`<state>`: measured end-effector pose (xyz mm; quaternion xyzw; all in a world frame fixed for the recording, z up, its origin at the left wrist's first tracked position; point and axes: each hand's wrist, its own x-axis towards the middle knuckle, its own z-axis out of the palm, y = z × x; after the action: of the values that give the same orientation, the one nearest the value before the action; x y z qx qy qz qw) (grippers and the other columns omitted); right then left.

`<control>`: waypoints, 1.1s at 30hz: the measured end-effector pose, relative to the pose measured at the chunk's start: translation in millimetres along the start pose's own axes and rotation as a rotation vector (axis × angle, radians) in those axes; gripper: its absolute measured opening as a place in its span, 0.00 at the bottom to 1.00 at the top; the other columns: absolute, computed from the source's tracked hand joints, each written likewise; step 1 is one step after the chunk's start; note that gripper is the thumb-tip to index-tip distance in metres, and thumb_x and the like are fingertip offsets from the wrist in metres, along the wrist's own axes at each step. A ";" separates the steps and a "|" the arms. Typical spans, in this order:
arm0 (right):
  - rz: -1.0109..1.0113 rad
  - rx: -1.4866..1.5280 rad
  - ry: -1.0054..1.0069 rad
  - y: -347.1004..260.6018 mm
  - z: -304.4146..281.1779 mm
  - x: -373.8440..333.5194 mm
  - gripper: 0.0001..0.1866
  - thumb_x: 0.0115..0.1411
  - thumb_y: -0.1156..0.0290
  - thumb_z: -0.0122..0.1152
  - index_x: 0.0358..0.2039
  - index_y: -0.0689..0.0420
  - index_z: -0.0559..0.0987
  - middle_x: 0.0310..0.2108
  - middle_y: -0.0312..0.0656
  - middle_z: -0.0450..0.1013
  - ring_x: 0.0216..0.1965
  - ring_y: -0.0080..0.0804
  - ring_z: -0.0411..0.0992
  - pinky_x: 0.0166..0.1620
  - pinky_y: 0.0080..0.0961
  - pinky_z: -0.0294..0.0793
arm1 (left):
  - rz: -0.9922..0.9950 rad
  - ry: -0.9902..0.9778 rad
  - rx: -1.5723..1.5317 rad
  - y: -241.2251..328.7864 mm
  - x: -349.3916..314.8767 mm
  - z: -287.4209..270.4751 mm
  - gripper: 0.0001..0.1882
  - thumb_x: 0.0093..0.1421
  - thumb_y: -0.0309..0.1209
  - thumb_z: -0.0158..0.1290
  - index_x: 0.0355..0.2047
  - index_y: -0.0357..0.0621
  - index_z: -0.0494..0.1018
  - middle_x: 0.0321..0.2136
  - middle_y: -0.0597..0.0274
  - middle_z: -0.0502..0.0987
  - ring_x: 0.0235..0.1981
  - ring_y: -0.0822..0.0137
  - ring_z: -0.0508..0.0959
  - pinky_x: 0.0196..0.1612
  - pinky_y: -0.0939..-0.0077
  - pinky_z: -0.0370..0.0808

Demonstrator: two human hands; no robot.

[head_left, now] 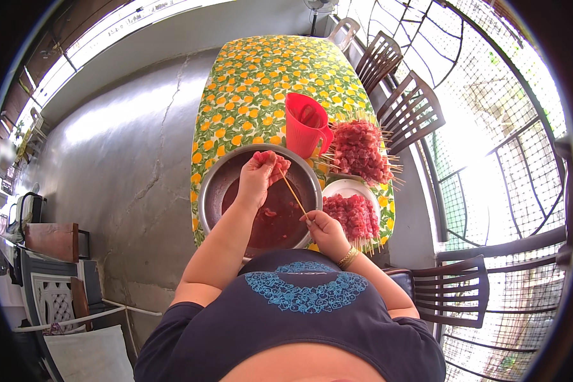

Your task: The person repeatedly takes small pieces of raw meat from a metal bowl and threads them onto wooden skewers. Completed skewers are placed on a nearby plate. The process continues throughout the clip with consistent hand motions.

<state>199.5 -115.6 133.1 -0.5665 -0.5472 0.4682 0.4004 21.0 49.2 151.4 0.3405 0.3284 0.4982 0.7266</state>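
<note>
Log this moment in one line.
left hand: holds raw meat over metal bowl | right hand: holds skewer | right of bowl: skewered meat

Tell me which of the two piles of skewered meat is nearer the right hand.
The smaller pile, on the white plate, just beside the right hand. The larger pile lies farther up the table, beside the red pitcher.

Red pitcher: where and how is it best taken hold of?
Likely by the handle, coming from the person's right: that loop juts out on that side of the upright pitcher. Stacked skewers sit close beside it, so fingers should slip in carefully.
</note>
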 end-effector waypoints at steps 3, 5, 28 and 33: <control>0.013 -0.036 0.010 -1.0 0.0 -1.5 0.08 0.69 0.71 0.54 0.44 0.57 0.78 0.29 0.35 0.73 0.31 0.20 0.70 0.37 0.21 0.70 | 0.006 0.041 -0.029 -3.5 -2.1 3.2 0.08 0.70 0.32 0.51 0.39 0.40 0.76 0.37 0.54 0.81 0.42 0.60 0.83 0.49 0.62 0.82; 0.028 -0.049 0.011 -0.9 0.1 -1.4 0.07 0.68 0.71 0.55 0.44 0.57 0.78 0.32 0.41 0.77 0.35 0.26 0.75 0.42 0.26 0.74 | 0.019 0.071 -0.044 -7.9 -4.5 6.1 0.08 0.70 0.31 0.51 0.38 0.39 0.75 0.37 0.54 0.81 0.42 0.60 0.83 0.49 0.63 0.82; 0.226 0.227 -0.111 -0.7 6.9 2.3 0.08 0.71 0.71 0.52 0.45 0.56 0.78 0.24 0.26 0.67 0.24 0.13 0.63 0.30 0.15 0.67 | -0.361 0.029 -0.225 -16.4 -11.8 -2.6 0.16 0.68 0.43 0.52 0.43 0.43 0.74 0.43 0.51 0.82 0.49 0.52 0.81 0.53 0.49 0.77; 0.202 0.349 -0.094 -1.4 4.5 3.1 0.08 0.71 0.71 0.51 0.45 0.56 0.78 0.23 0.23 0.64 0.22 0.10 0.57 0.26 0.12 0.60 | -0.303 -0.070 -0.278 -9.6 -7.4 -12.1 0.20 0.69 0.42 0.51 0.52 0.40 0.71 0.51 0.48 0.78 0.53 0.50 0.78 0.54 0.47 0.77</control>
<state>194.7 -112.6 133.1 -0.5181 -0.4165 0.6194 0.4176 13.8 41.6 137.9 0.2007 0.2785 0.4119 0.8441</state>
